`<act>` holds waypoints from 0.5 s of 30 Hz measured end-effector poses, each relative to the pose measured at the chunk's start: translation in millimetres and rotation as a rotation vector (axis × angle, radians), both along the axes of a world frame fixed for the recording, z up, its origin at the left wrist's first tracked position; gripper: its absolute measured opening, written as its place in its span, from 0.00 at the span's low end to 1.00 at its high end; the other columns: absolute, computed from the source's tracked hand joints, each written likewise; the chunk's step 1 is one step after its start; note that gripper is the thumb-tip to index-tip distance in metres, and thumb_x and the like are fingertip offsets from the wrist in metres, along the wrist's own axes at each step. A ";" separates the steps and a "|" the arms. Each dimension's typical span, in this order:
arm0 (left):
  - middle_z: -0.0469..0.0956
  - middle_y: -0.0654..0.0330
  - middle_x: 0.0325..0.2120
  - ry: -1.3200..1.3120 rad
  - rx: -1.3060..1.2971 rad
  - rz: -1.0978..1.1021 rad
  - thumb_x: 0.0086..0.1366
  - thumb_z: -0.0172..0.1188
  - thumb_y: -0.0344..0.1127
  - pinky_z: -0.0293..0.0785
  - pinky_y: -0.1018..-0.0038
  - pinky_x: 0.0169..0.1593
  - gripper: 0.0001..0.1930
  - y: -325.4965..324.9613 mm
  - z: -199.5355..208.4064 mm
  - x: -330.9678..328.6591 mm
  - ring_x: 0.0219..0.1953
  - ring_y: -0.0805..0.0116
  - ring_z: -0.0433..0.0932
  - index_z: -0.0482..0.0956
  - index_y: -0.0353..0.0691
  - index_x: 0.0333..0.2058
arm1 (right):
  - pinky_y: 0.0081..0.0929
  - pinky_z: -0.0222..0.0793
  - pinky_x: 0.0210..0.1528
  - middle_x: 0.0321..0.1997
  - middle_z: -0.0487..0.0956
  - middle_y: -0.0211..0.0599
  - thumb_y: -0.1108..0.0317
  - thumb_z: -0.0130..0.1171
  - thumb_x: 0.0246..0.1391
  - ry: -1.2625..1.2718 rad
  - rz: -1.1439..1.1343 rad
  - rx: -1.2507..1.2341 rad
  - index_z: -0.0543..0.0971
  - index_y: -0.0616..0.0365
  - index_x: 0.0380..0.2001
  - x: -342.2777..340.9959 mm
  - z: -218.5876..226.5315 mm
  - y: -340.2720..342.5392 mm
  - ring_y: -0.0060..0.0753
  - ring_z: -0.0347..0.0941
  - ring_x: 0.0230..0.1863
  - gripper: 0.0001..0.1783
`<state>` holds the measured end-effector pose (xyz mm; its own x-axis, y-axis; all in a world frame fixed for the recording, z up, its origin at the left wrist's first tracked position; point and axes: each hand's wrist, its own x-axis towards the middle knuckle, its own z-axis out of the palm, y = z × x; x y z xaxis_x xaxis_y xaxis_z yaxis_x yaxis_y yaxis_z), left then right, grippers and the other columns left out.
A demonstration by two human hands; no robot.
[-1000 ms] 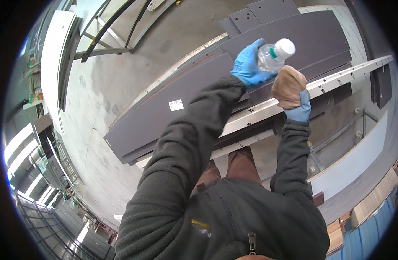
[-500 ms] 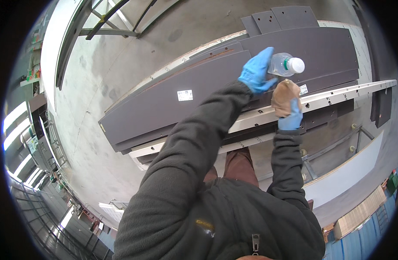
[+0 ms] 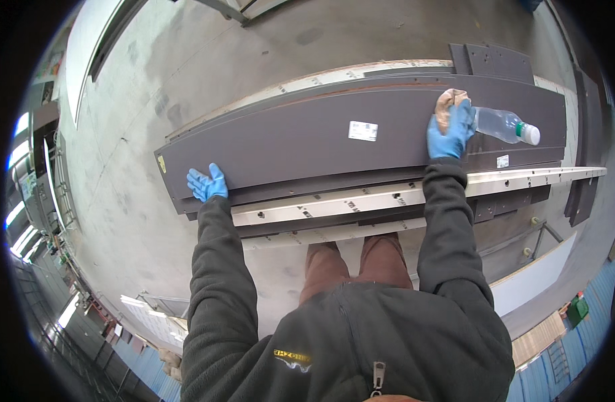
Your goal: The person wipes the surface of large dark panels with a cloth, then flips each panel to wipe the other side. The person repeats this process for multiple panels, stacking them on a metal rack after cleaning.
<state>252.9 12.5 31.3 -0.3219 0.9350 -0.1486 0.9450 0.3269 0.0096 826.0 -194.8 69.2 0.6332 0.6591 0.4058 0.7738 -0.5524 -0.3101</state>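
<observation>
The tan cloth is over the far side of the grey board, under the right hand, whose gloved fingers are bent over it. It should be light, soft and floppy, best gripped bunched in the palm. The board looks stiff, probably heavy and smooth, and easiest to hold at its edges. The left hand is at the board's left end, its fingers spread and nothing seen in them; contact can't be told. The clear bottle, capped in white, appears on its side, its base at or just beside the right hand. 0.5 s ago, the bottle was by the left hand, and the cloth was nearer the white strip.
</observation>
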 end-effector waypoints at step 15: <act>0.30 0.39 0.79 -0.170 -0.276 -0.075 0.64 0.51 0.78 0.30 0.39 0.77 0.63 -0.7 -7.4 -32.2 0.79 0.30 0.29 0.32 0.38 0.79 | 0.54 0.35 0.83 0.81 0.54 0.58 0.54 0.58 0.60 0.213 0.978 -0.325 0.61 0.62 0.74 -393.3 -36.2 236.2 0.56 0.44 0.83 0.42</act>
